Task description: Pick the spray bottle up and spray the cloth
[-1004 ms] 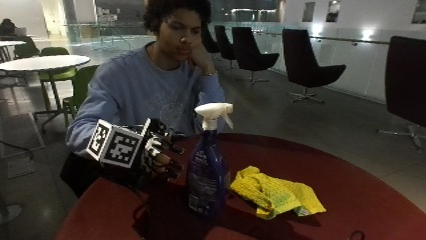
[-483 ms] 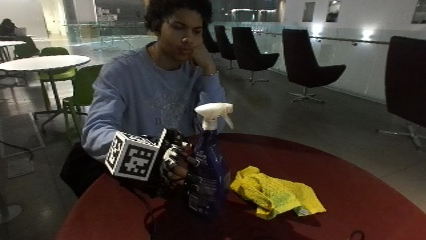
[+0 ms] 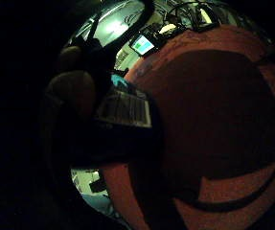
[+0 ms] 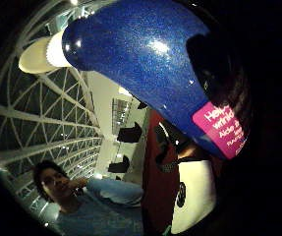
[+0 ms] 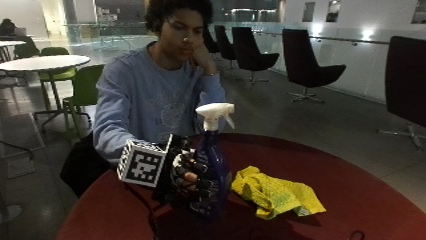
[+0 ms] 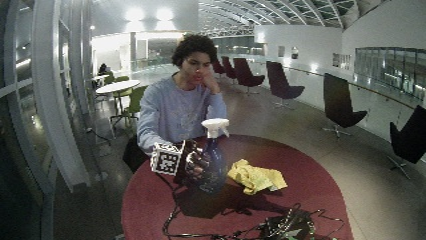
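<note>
A round, dark red tabletop (image 5: 373, 200) carries everything here, and a person in a light blue sweatshirt sits behind it.

The spray bottle (image 5: 212, 172) is the tallest thing on it. It stands upright near the person's side of the tabletop, its base down on the surface. The body is deep glossy blue, wide at the bottom and narrowing into a slim neck, topped by a white trigger head (image 5: 214, 112) whose nozzle points toward the cloth side. The thumb side palm view shows the blue body (image 4: 145, 59) filling much of the picture, speckled with a fine glitter, and a magenta label (image 4: 219, 130) with white lettering low on its side.

Just beside the bottle lies the cloth (image 5: 276, 192), yellow and crumpled into a loose heap, flat on the tabletop. Whether its near edge touches the bottle cannot be told.

The gloved right hand (image 5: 192, 177) reaches forward from the blue sleeve, forearm low over the tabletop, and wraps the lower body of the bottle from the side away from the cloth. Its black fingers (image 5: 203, 184) are curled round the front of the bottle, stacked one above another, so of the two hands this one grips the bottle. The bare hand (image 5: 200, 52) is raised to the person's cheek, elbow bent.
</note>
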Available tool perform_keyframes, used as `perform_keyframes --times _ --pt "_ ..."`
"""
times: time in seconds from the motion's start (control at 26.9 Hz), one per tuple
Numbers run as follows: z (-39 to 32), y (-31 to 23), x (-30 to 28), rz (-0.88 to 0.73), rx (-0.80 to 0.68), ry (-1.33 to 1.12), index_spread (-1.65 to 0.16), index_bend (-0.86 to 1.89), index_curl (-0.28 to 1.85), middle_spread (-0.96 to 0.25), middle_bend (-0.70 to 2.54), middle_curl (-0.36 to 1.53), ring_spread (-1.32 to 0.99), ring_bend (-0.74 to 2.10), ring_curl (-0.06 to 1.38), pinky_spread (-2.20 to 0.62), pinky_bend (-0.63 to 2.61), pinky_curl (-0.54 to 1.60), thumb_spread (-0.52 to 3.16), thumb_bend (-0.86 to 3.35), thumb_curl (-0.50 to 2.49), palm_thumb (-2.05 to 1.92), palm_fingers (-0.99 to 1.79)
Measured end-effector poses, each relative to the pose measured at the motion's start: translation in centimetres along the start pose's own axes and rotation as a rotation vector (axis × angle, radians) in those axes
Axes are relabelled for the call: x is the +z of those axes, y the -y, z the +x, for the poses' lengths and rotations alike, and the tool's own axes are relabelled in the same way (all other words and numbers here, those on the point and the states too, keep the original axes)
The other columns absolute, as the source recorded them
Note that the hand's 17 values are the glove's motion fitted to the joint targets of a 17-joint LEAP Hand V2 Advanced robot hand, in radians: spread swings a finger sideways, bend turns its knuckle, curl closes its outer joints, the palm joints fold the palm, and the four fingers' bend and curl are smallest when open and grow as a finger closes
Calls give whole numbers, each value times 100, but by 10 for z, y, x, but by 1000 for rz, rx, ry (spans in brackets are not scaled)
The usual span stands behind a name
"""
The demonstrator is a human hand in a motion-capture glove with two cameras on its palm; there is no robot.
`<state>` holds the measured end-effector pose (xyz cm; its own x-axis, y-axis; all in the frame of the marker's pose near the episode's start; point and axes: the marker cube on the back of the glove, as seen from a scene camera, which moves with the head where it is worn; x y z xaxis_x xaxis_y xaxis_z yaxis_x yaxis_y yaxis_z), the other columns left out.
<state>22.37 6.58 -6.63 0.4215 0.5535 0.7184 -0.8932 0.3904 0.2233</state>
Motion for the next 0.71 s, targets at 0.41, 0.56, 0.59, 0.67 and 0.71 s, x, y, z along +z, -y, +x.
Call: perform_keyframes --times 0.41,0.56,0.59,0.67,0.71 --pt "-4 9 2 109 -11 -21 -28 12 17 -3 28 41 -2 55 37 16 45 37 91 2 48 97 81" --pt "-10 10 -3 27 -51 -65 -26 12 19 -4 28 41 -3 55 37 14 43 37 89 1 50 98 85" --pt "-13 10 -4 2 -58 -82 -26 12 19 -5 27 41 -3 55 37 14 43 37 88 0 51 98 86" --pt "-19 11 -8 -47 -65 -119 -26 11 19 -5 27 41 -3 55 37 12 43 37 87 -1 52 99 88" --pt "-21 12 -10 -69 -66 -138 -25 10 19 -5 27 41 -3 55 37 11 43 37 87 -1 52 99 89"
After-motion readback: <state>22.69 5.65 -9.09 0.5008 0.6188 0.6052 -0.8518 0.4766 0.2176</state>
